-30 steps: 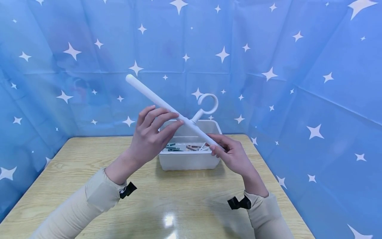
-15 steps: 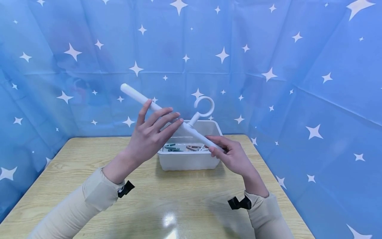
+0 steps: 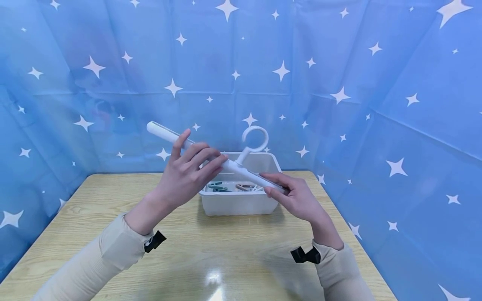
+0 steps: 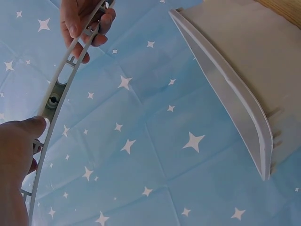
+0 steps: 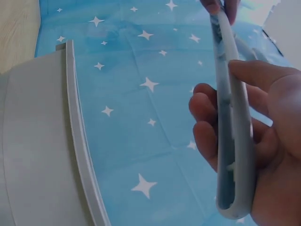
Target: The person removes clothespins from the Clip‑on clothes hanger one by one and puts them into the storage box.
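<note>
Both hands hold a white plastic clothes hanger (image 3: 235, 166) in the air in front of the bin. Its bar slants down from upper left to lower right, and its round hook points up. My left hand (image 3: 180, 177) grips the bar left of the hook, the thumb against the hollow ribbed underside in the left wrist view. At the lower right end, my right hand (image 3: 295, 196) pinches the bar between thumb and fingers. The right wrist view shows the fingers (image 5: 203, 106) wrapped behind the open channel of the bar.
A white plastic bin (image 3: 239, 205) stands at the back of the wooden table (image 3: 211, 246). Inside lie several clothes pegs, including green pegs (image 3: 218, 187) and a brown peg (image 3: 244, 187). A blue star-patterned curtain (image 3: 211, 50) surrounds the table.
The hanger's left end has tipped down and its bar lies flatter, with the hook lower. The bar has rolled slightly. My left hand has shifted a little left and down; the right has barely moved.
</note>
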The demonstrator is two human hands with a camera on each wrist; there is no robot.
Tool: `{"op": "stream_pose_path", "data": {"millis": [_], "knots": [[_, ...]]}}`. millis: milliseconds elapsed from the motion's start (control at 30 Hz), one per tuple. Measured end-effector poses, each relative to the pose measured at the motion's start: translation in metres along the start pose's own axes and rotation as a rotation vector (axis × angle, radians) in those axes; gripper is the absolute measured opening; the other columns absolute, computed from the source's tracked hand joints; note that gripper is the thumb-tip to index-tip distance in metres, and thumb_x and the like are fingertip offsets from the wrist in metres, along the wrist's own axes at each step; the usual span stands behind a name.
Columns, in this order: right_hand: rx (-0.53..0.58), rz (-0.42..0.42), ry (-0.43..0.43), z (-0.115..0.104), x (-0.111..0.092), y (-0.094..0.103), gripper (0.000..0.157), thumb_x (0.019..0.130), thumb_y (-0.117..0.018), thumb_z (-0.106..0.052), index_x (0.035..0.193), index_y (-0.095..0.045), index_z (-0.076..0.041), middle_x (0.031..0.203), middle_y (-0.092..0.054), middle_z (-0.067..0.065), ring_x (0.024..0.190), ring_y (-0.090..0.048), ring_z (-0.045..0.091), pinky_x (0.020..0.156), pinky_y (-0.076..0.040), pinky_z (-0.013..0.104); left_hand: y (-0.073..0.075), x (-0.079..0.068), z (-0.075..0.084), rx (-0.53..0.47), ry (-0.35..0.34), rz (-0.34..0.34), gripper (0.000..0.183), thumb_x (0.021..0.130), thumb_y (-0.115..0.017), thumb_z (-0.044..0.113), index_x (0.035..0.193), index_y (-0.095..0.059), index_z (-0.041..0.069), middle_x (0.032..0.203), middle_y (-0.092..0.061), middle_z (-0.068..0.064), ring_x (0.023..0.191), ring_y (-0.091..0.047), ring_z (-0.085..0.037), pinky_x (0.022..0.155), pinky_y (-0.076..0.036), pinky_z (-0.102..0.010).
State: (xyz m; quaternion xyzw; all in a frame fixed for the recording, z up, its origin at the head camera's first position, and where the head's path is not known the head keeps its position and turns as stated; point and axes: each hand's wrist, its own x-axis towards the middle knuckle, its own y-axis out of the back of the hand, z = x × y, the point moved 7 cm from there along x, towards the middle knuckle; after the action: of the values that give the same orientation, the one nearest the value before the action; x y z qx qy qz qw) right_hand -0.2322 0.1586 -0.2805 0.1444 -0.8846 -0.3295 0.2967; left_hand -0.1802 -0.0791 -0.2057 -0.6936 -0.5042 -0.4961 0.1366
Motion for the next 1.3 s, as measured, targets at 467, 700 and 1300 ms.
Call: {"op": "stream_pose_path", "data": {"millis": [467, 700, 1300], "knots": [[-0.139, 0.057, 0.043, -0.022, -0.001, 0.004, 0.04, 0.093, -0.072, -0.025, 0.133, -0.065, -0.024, 0.108, -0.071, -0.001, 0.078, -0.058, 0.01, 0.064, -0.05, 0.024, 0.002, -0.007, 0.007, -0.056, 0.06, -0.084, 0.021, 0.093, -0.072, 0.03, 0.111, -0.074, 0.019, 0.103, -0.07, 0.0, 0.096, -0.061, -0.022, 0.093, -0.04, -0.045], [-0.226, 0.093, 0.12, -0.041, 0.0, 0.003, 0.04, 0.092, -0.073, -0.024, 0.131, -0.067, -0.023, 0.106, -0.071, -0.003, 0.08, -0.056, 0.009, 0.066, -0.048, 0.025, 0.004, -0.01, 0.011, -0.062, 0.099, -0.138, 0.025, 0.092, -0.072, 0.034, 0.112, -0.074, 0.019, 0.104, -0.071, 0.001, 0.097, -0.061, -0.021, 0.087, -0.041, -0.042], [-0.309, 0.084, 0.276, -0.063, 0.003, -0.008, 0.031, 0.089, -0.076, -0.02, 0.119, -0.07, -0.021, 0.1, -0.07, -0.007, 0.074, -0.054, 0.006, 0.064, -0.046, 0.024, 0.016, -0.021, 0.013, -0.14, 0.217, -0.203, 0.027, 0.089, -0.075, 0.033, 0.112, -0.074, 0.019, 0.104, -0.07, 0.001, 0.096, -0.061, -0.021, 0.087, -0.043, -0.041]]}}
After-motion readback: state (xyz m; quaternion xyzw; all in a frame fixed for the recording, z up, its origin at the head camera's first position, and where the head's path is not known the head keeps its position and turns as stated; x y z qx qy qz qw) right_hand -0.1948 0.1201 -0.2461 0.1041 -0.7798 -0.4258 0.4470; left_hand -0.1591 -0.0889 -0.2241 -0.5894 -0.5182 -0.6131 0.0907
